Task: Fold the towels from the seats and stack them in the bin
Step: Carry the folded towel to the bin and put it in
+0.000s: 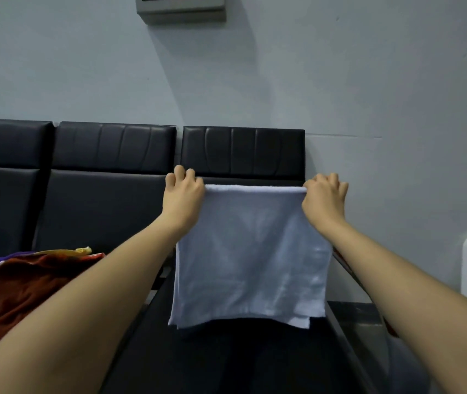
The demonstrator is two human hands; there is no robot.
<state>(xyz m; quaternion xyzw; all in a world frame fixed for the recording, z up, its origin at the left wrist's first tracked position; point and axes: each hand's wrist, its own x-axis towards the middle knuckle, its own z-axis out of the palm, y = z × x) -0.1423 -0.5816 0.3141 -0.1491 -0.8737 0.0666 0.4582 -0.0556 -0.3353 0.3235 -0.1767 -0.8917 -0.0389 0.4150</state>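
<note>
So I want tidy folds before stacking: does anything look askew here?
Slightly. The white towel, held up by the left hand and right hand, hangs doubled, but its bottom edges don't line up: one layer's corner pokes lower at bottom right.

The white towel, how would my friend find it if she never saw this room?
Find the row of black seats along the pale wall. In front of them, two hands hold up the white towel by its top corners. It hangs flat and plain, unlike the crumpled coloured towels heaped further left.
</note>
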